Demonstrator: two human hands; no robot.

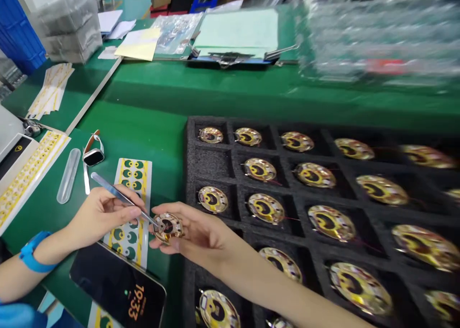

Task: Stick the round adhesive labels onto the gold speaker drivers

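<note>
My left hand [108, 215], with a blue band on its wrist, pinches metal tweezers [120, 196]. The tips of the tweezers touch the face of a round gold part [168, 227]. That part is held at its edge between the thumb and fingers of my right hand [199, 232]. Beneath my hands lies a sticker sheet [146, 174] with dark green and yellow shapes. To the right, a black foam tray [212, 164] holds several similar round gold parts, many with a yellow and dark centre.
A phone [115, 285] lies below my left hand. A watch [93, 156], a clear plastic piece [69, 177] and more sticker strips [32, 174] are at left. Behind are a clipboard [237, 35] with pale green paper and stacked clear trays [381, 35].
</note>
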